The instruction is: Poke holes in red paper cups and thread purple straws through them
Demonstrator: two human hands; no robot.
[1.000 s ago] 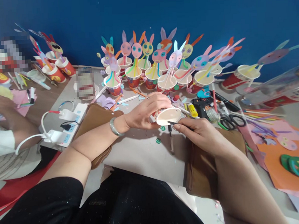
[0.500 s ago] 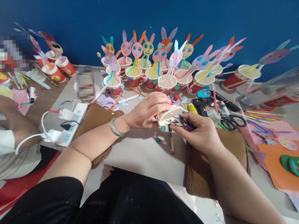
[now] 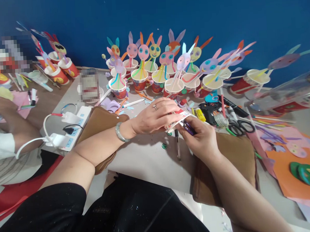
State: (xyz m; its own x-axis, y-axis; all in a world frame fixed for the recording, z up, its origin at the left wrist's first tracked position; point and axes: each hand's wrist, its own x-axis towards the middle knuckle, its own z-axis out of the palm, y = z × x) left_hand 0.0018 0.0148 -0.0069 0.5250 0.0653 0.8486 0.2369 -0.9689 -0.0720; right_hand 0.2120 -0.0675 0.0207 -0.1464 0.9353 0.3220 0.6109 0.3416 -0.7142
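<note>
My left hand [image 3: 157, 115], with a ring and a bangle at the wrist, is closed around a red and white paper cup [image 3: 179, 121]. The cup is tipped so its open end turns towards my right hand. My right hand [image 3: 201, 136] grips purple-handled scissors [image 3: 189, 128], their blades at the cup's rim and mostly hidden by the cup and fingers. Beneath my hands a pen [image 3: 177, 145] and a small green-edged disc [image 3: 164, 146] lie on the table.
Several paper cups [image 3: 140, 80] with straw-and-paper rabbit figures line the blue wall. Black-handled scissors [image 3: 240, 127], brown cushions [image 3: 225, 160], a power strip [image 3: 77, 128] and orange paper [image 3: 288, 171] surround me. Another person's arm [image 3: 17, 119] is at the left.
The cup has turned, so its inside no longer faces me as openly. My right hand has shifted slightly left and closer to it, and the scissor blades are now more hidden.
</note>
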